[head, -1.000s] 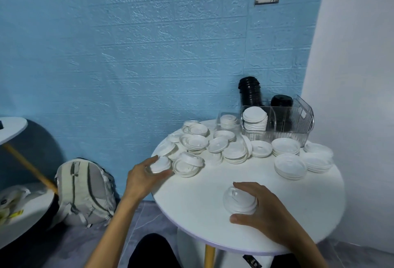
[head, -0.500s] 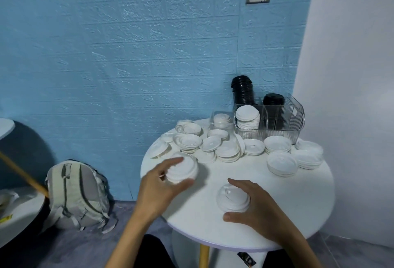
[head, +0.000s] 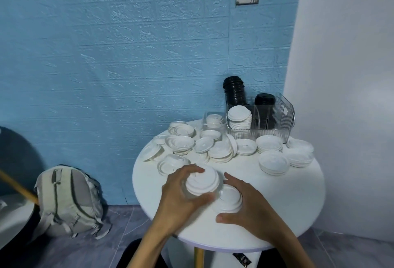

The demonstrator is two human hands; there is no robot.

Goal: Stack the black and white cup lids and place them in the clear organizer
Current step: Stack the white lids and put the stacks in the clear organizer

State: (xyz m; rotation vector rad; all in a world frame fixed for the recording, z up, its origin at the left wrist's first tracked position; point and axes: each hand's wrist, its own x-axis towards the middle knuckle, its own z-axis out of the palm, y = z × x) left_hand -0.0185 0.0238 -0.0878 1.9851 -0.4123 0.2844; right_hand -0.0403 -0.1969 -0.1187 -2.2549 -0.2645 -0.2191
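Observation:
My left hand (head: 181, 199) grips a small stack of white lids (head: 202, 183) just above the table, right beside a second white lid stack (head: 229, 200) that my right hand (head: 251, 210) holds down with curled fingers and thumb. Loose white lids (head: 213, 146) lie scattered over the far half of the round white table (head: 298, 210). The clear organizer (head: 277, 118) stands at the back right. It holds a white lid stack (head: 239, 116) in its front left compartment and black lid stacks (head: 234, 93) behind.
Short white lid piles (head: 274, 162) sit right of the middle, in front of the organizer. A small clear box (head: 214, 119) with lids stands left of the organizer. A grey backpack (head: 68, 199) leans on the blue wall at floor level. The white wall is close on the right.
My left hand picked up lids at the table's left edge and carried them right, up against the stack under my right hand. The right hand has stayed on its stack.

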